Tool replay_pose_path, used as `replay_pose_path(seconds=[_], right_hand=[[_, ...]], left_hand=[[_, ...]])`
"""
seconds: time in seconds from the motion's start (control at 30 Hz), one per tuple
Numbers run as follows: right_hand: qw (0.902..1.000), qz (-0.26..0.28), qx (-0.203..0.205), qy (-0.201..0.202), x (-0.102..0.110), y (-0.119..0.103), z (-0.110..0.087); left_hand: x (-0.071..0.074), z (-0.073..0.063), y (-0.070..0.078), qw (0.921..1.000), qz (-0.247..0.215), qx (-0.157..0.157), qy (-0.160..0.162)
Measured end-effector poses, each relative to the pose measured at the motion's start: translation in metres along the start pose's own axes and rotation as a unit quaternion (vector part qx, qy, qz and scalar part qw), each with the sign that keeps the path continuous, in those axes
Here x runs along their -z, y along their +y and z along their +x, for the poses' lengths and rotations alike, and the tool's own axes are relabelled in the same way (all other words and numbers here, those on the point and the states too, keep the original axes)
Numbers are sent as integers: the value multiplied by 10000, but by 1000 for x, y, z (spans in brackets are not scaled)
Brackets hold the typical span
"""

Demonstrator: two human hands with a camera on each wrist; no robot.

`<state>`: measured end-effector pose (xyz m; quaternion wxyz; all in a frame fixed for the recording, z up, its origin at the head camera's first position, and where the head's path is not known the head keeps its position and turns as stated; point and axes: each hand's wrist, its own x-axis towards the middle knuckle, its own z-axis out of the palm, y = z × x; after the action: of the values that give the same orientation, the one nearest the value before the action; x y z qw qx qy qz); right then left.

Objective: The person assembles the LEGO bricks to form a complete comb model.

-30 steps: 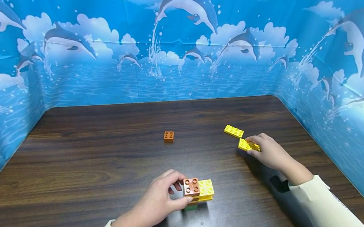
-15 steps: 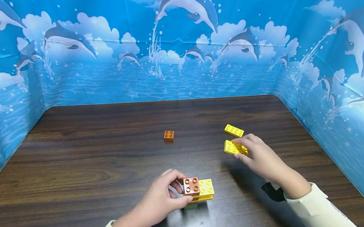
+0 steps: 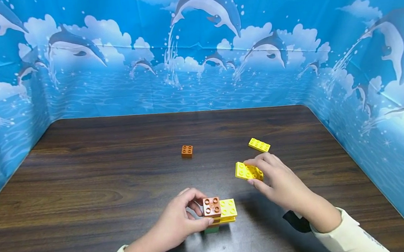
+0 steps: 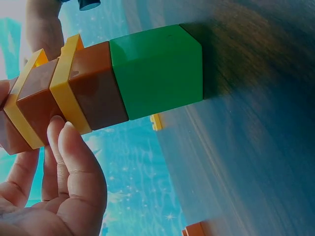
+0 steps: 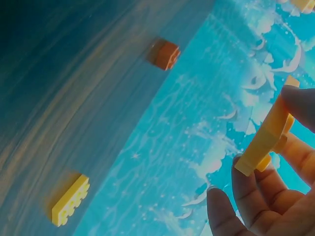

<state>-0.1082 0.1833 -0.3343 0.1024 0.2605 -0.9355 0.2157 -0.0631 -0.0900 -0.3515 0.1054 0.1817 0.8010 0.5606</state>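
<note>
My left hand (image 3: 170, 223) grips a brick tower, thumb and fingers around its upper part. Its top is a brown brick (image 3: 211, 206), beside the studs of a yellow plate (image 3: 228, 208) that juts out to the right. In the left wrist view a green block (image 4: 160, 73) forms the base on the table, with brown bricks and thin yellow plates alternating above it. Up and to the right of the tower, my right hand (image 3: 287, 185) pinches a yellow flat brick (image 3: 243, 171) by its right part, clear of the table; the right wrist view shows it edge-on.
A loose brown brick (image 3: 187, 151) lies further back on the dark wooden table (image 3: 82, 189). Another yellow flat brick (image 3: 259, 144) lies behind my right hand. Blue dolphin-printed sheeting (image 3: 118, 81) borders the table at the back and sides.
My right hand has carried the yellow flat brick leftward and nearer, away from the other yellow one and toward the tower. The left hand and the tower have stayed in place.
</note>
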Motion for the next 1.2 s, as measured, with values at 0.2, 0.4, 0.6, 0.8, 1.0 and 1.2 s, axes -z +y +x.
replay_pose_path(seconds=[0.2, 0.4, 0.6, 0.8, 1.0, 1.2], right_hand=[[9997, 81, 226, 82, -1, -9, -1], [9991, 203, 366, -33, -2, -19, -2], [9971, 326, 677, -106, -1, -30, -4], [9950, 286, 944, -180, -1, -40, -5], [9903, 264, 1336, -262, 0, -47, -5], [9858, 246, 1599, -454, 0, -54, -3]], left_hand=[[0, -1, 0, 9998, -168, -54, 26], [0, 0, 0, 9998, -167, -36, 48], [0, -1, 1, 9998, -210, 22, -8], [1, -1, 2, 9999, -98, 135, -20], [0, 0, 3, 9996, -45, 260, -45], [1, 1, 3, 9995, -71, 278, -113]])
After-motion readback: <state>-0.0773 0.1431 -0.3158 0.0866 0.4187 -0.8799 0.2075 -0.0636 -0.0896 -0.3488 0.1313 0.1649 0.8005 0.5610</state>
